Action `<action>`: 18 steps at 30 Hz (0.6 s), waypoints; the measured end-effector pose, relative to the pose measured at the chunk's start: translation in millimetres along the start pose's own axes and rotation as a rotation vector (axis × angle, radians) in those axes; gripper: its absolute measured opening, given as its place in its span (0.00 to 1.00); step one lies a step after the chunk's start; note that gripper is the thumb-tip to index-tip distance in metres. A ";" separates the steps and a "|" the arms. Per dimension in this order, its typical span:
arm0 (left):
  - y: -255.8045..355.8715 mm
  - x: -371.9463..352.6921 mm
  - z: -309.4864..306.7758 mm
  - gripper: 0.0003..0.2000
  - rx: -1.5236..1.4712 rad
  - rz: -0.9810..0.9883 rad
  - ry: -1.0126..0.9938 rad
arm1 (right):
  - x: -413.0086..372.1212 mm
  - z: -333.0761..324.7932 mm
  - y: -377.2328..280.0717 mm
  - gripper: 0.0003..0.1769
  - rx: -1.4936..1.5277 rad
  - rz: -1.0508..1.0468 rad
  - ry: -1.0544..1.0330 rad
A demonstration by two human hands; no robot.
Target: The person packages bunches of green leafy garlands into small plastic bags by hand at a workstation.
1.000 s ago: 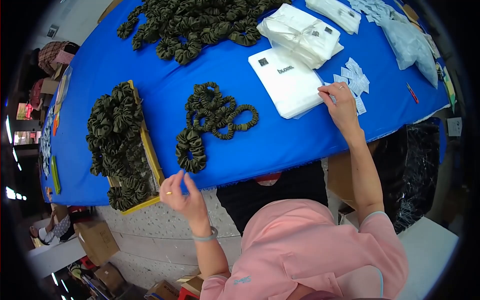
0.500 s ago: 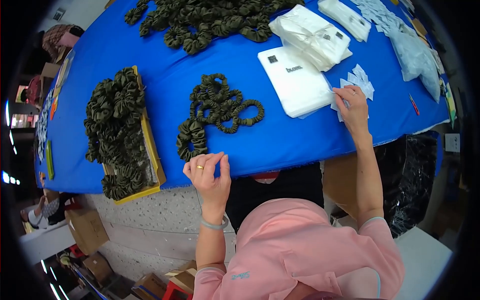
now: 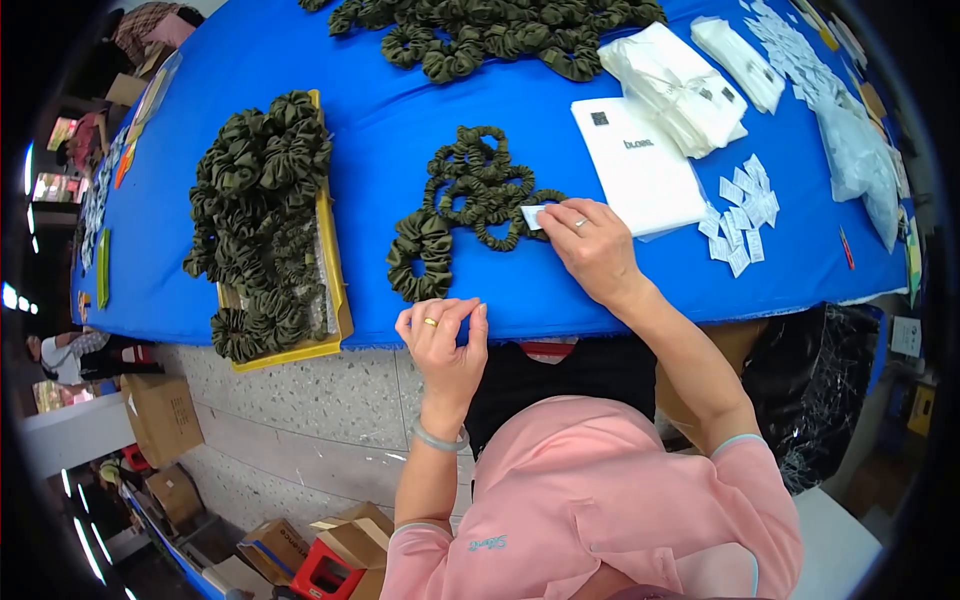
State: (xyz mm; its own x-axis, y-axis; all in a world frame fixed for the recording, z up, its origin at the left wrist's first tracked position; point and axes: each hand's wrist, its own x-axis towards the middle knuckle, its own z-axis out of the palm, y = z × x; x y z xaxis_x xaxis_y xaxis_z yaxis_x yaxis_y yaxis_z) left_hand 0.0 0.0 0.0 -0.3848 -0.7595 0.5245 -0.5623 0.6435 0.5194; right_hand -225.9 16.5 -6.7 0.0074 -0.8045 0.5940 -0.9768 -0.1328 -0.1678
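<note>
Between its thumb and fingers, my right hand [image 3: 590, 245] pinches a small white sachet [image 3: 532, 216]. It is over the right end of a cluster of thin dark green scrunchies [image 3: 475, 185] on the blue cloth. A fuller dark green scrunchie [image 3: 420, 255] lies left of that cluster. Just below it, at the table's near edge, my left hand [image 3: 442, 340] is closed with fingers curled and thumb near the fingertips; nothing shows in it. A scattered group of white sachets [image 3: 745, 212] lies to the right, beside a stack of printed clear bags [image 3: 645, 180].
A yellow-edged tray [image 3: 340, 290] heaped with green scrunchies [image 3: 260, 200] stands on the left. Another scrunchie pile [image 3: 500, 35] lies at the far side. Tied bag bundles [image 3: 680, 90], a plastic bag [image 3: 855, 160] and a red pen [image 3: 847, 248] are on the right. People are at far left.
My right hand has moved left from the sachet group to the scrunchie cluster, with a sachet in its fingers. My left hand keeps its curled pose. The camera view has shifted.
</note>
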 end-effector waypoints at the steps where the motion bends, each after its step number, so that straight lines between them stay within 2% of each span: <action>1: 2.6 0.5 2.0 0.07 -0.008 0.009 -0.001 | -1.6 -3.4 1.6 0.13 -0.017 -0.014 -0.002; 5: -18.0 11.2 -18.3 0.08 0.079 0.016 0.089 | -0.9 1.6 -3.1 0.14 -0.060 -0.030 -0.079; 7: -40.0 21.1 -45.2 0.08 0.169 0.019 0.130 | 1.7 -4.5 -9.7 0.15 0.021 -0.032 -0.117; 8: -59.4 26.5 -63.4 0.08 0.314 -0.012 0.191 | 2.9 -7.0 -9.2 0.17 0.013 -0.032 -0.141; 10: -94.7 31.8 -103.9 0.09 0.521 -0.179 0.221 | 2.5 -5.7 -4.8 0.18 -0.008 -0.027 -0.178; 12: -111.7 33.4 -133.4 0.09 0.591 -0.315 0.199 | 2.6 -3.2 -2.4 0.18 -0.012 -0.028 -0.184; 13: -115.1 34.3 -140.4 0.10 0.691 -0.428 0.122 | 2.6 -0.7 -1.6 0.17 -0.007 -0.034 -0.149; 15: -127.8 32.8 -140.2 0.11 0.739 -0.535 0.034 | 3.0 -0.5 -1.0 0.16 -0.010 -0.033 -0.115; 17: -137.7 30.1 -135.5 0.10 0.674 -0.518 0.013 | 3.9 -5.7 -1.2 0.16 0.152 0.107 -0.064; 18: -134.2 30.9 -137.2 0.11 0.577 -0.480 0.167 | 2.7 -11.5 0.8 0.16 0.219 0.188 -0.037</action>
State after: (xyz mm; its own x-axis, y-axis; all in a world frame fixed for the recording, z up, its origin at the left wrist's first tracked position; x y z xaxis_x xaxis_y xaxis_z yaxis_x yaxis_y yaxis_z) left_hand 164.0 -96.8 39.1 0.0874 -0.8891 0.4493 -0.9502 0.0610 0.3056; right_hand -229.1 20.9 3.7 -0.1577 -0.8466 0.5083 -0.8925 -0.0981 -0.4402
